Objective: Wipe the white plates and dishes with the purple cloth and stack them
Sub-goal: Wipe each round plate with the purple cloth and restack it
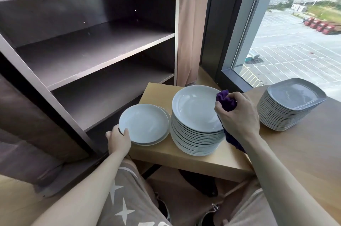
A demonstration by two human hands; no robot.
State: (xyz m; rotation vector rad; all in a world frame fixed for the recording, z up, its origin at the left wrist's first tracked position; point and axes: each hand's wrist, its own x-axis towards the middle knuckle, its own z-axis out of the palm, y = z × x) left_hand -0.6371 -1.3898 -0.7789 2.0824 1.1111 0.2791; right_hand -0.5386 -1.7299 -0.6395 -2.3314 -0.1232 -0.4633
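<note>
A tall stack of round white plates [195,115] stands on a low wooden table [193,159]. To its left lies a short pile of two or three white plates [145,124]. My left hand [119,140] grips the near left rim of the top plate of that short pile. My right hand [238,115] holds the bunched purple cloth [226,101] at the right edge of the tall stack, and the cloth's tail hangs down below my wrist.
A stack of squarish grey-white dishes [287,104] sits on a round wooden table [304,152] at the right by the window. A dark open shelf unit [88,52] stands to the left and behind. My knees are under the low table.
</note>
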